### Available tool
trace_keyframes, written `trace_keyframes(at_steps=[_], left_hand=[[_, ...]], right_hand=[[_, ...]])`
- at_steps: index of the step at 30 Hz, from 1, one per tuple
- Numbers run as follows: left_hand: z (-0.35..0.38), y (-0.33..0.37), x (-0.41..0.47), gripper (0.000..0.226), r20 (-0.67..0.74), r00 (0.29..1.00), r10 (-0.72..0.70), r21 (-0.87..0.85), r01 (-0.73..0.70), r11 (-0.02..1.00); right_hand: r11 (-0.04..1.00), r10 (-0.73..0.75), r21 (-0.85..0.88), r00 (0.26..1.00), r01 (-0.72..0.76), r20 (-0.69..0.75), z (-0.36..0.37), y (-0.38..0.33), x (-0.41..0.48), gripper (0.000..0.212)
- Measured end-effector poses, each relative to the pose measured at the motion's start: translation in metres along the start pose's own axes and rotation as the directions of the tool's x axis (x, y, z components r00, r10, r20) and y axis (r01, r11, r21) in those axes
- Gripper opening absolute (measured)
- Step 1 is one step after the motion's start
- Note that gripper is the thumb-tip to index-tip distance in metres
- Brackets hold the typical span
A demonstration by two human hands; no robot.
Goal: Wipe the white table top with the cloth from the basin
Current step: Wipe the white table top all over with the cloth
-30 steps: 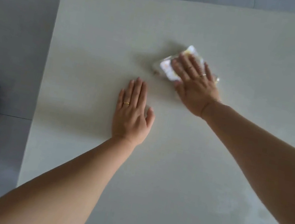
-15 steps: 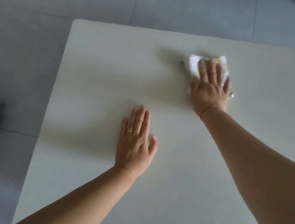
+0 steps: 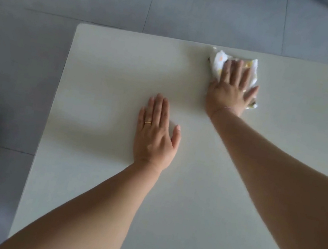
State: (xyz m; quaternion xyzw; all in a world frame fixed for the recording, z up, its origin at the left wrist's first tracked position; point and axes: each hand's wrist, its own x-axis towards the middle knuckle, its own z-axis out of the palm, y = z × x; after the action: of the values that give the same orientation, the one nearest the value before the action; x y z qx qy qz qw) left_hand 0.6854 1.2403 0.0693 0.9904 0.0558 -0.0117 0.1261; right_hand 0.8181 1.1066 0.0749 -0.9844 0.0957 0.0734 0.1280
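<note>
On the smooth table top (image 3: 114,67), right hand (image 3: 230,93) with straight fingers (image 3: 239,71) presses crumpled cloth (image 3: 218,63); left hand (image 3: 154,137) lies flat.

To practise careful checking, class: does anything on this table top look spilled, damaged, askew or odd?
Nothing stands out. The cloth is bunched under the right hand at the far edge of the table top, as wiping would leave it; the left hand rests flat. No spill or damage shows.

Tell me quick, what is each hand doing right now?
Left hand: open, flat on the table top, holding nothing.
Right hand: open, fingers straight, pressing the cloth onto the table top.
</note>
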Motion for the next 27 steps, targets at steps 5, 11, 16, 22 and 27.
trace_keyframes(at_steps=[5, 11, 16, 22, 27], left_hand=[[-0.003, 0.002, 0.0, 0.068, 0.016, 1.0, -0.009, 0.014, 0.008, 1.0], [-0.001, 0.001, 0.002, 0.069, 0.022, 1.0, -0.011, 0.028, 0.01, 1.0], [-0.003, 0.002, 0.002, 0.069, 0.024, 1.0, -0.017, 0.025, 0.016, 1.0], [-0.003, 0.001, 0.002, 0.07, 0.038, 0.999, 0.0, 0.033, -0.001, 0.999], [-0.004, 0.001, 0.002, 0.07, 0.041, 0.999, -0.006, 0.024, 0.005, 1.0]], right_hand=[[0.793, -0.591, -0.056, 0.789, 0.606, 0.167, 0.012, -0.035, -0.023, 0.057], [0.999, -0.039, 0.01, 0.999, 0.038, 0.003, -0.004, -0.004, 0.047, 0.056], [0.888, -0.452, -0.031, 0.883, 0.459, 0.131, 0.018, -0.075, 0.007, 0.058], [0.918, -0.394, -0.031, 0.918, 0.395, 0.049, -0.007, 0.005, 0.058, 0.052], [0.996, 0.076, 0.06, 0.996, -0.073, -0.048, -0.007, 0.01, 0.044, 0.056]])
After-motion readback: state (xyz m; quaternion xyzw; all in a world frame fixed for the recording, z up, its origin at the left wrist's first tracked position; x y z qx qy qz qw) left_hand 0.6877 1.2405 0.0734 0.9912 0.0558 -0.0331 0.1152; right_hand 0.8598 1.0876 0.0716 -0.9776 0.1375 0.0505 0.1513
